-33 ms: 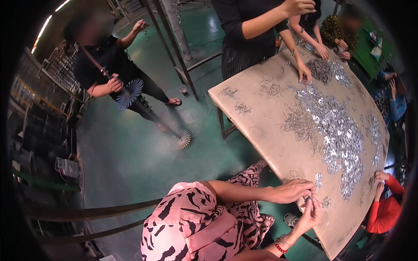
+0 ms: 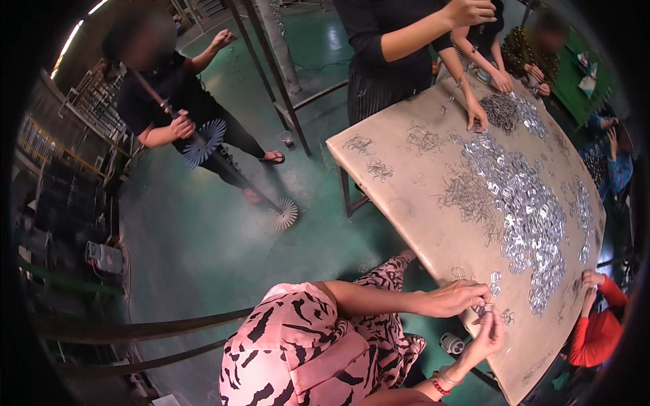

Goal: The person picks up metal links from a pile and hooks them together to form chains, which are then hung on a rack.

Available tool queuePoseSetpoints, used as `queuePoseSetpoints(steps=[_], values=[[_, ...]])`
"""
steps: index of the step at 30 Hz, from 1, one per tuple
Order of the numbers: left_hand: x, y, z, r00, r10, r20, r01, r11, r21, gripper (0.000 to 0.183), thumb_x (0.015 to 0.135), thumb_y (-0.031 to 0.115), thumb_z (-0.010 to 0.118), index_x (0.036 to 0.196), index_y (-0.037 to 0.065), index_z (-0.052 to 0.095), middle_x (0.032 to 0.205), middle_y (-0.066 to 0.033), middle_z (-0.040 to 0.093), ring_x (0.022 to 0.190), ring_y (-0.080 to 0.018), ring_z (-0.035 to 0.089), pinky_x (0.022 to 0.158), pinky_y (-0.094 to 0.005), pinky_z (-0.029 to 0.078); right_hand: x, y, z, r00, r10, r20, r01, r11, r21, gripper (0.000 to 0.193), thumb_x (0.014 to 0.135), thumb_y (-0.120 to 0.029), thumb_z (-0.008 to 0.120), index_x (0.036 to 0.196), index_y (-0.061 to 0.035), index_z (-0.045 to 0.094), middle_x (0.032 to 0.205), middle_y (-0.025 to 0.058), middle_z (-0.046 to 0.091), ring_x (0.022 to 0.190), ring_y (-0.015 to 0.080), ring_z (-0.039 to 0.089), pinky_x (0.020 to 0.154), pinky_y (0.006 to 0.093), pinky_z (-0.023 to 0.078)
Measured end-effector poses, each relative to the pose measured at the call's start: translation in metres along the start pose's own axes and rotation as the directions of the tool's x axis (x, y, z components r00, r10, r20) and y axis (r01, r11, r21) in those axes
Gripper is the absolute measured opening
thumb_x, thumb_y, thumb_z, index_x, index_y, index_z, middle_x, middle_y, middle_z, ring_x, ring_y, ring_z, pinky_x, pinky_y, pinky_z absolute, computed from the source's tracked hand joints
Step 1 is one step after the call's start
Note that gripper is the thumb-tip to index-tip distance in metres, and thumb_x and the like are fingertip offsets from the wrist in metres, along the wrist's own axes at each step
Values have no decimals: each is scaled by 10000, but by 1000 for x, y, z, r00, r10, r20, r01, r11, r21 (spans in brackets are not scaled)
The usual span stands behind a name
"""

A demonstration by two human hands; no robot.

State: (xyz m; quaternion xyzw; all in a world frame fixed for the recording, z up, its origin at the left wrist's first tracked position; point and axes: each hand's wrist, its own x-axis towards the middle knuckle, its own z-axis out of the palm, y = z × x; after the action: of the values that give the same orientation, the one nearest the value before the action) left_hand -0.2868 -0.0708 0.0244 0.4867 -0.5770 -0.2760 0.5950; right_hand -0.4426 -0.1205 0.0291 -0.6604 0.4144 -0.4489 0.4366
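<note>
I sit at the near edge of a beige table (image 2: 406, 223), with my pink and black patterned clothing below me. My left hand (image 2: 459, 298) and my right hand (image 2: 491, 335) meet over the table edge. Both pinch a small silvery metal piece (image 2: 482, 310) between their fingertips. A red bracelet (image 2: 440, 386) is on my right wrist. A few loose metal pieces (image 2: 494, 281) lie just beyond my hands. A long heap of silvery metal pieces (image 2: 531, 216) runs down the middle of the table, with a tangle of thin wire parts (image 2: 467, 196) beside it.
A person in black (image 2: 386, 61) stands at the table's far end, one hand (image 2: 477, 120) on the top. Another person (image 2: 169, 101) at the left holds a long rod with a blue fan-shaped disc (image 2: 203, 143). A red-sleeved arm (image 2: 596, 325) works at the right. Metal rails (image 2: 156, 331) cross the green floor.
</note>
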Motion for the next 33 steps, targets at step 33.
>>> queuePoseSetpoints(steps=[33], values=[[-50,6,4,963,14,269,-42,994,96,164,890,178,508,950,38,571,881,-133,588,878,-320,554,774,-384,427,-64,-19,6,971,131,-202,-70,957,282,152,799,86,579,941,64,627,788,71,605,602,123,569,565,226,464]])
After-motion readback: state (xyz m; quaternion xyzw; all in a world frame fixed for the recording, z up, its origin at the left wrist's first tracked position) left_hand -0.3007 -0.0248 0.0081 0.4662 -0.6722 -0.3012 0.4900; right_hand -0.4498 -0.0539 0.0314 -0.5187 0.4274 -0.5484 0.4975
